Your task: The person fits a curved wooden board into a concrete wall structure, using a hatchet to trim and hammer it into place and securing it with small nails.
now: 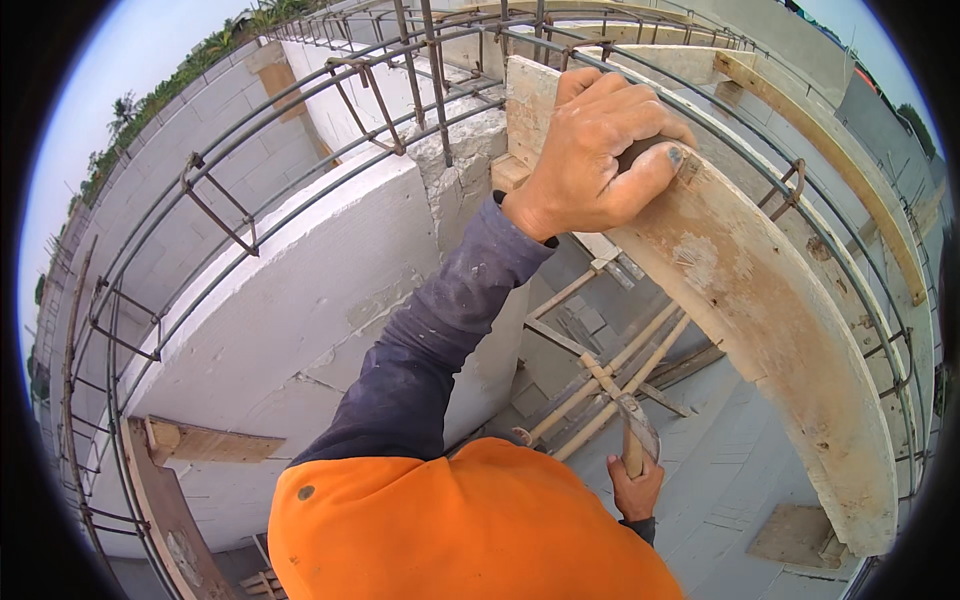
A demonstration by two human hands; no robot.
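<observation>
My left hand (610,150) is curled over the upper edge of a long, worn formwork board (740,270), thumb on the near face and fingers over the top. The board stands on edge and curves away to the right in this view, its face stained and patched with cement. Lower down, my right hand (637,488) is closed around the wooden handle of a hammer (633,448), its metal head pointing up. The hammer is apart from the board. My left forearm, in a dark dusty sleeve, reaches across in front of a pale block wall (320,290).
Steel rebar cages (225,210) run along the wall tops, with upright bars (430,80) at the corner column (460,165). Below are crossed bamboo poles (620,375). A timber brace (210,442) lies against the wall at left. Another board (830,170) stands at right.
</observation>
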